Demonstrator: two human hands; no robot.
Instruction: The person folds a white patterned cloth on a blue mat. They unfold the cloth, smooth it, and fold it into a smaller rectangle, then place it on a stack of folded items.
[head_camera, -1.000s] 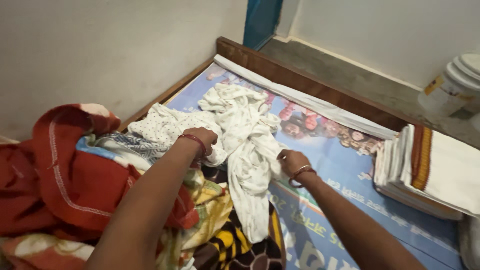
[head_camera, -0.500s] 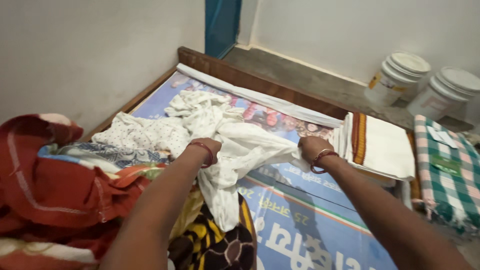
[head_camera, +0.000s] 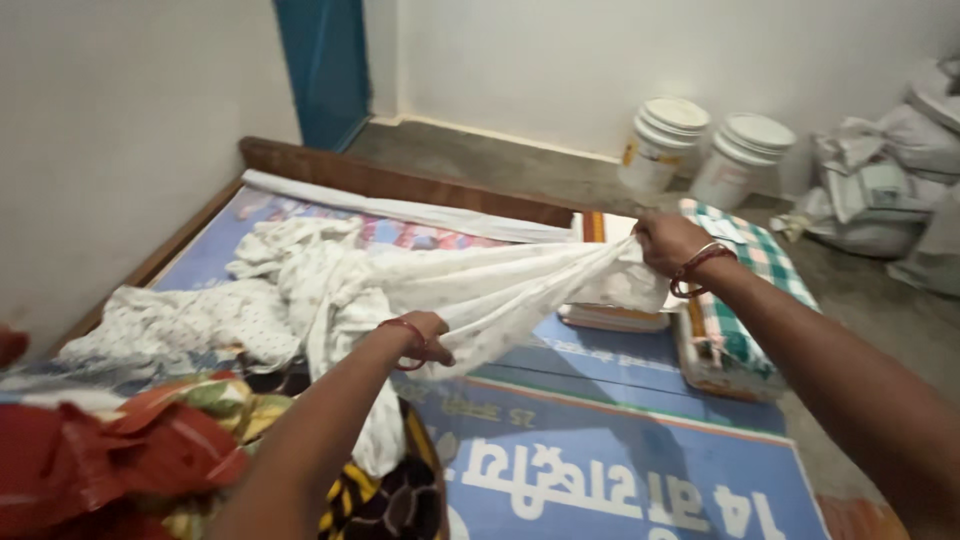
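Observation:
A white cloth with small dots (head_camera: 480, 285) is stretched above a blue printed sheet (head_camera: 600, 480) that covers a low wooden bed. My right hand (head_camera: 668, 242) grips one end of the cloth and holds it up at the right. My left hand (head_camera: 420, 338) grips the cloth nearer its middle, lower and closer to me. The rest of the white cloth lies bunched at the left of the bed (head_camera: 250, 300). Both wrists wear red bangles.
Red and patterned clothes (head_camera: 150, 450) are heaped at the lower left. A folded white cloth stack (head_camera: 610, 315) and a folded green checked cloth (head_camera: 745, 300) lie at the bed's right edge. Two white lidded buckets (head_camera: 710, 150) and grey sacks (head_camera: 890, 190) stand by the far wall.
My right hand has pulled the cloth's end up and to the right, stretching it out. The view has swung right, bringing the buckets and sacks into sight.

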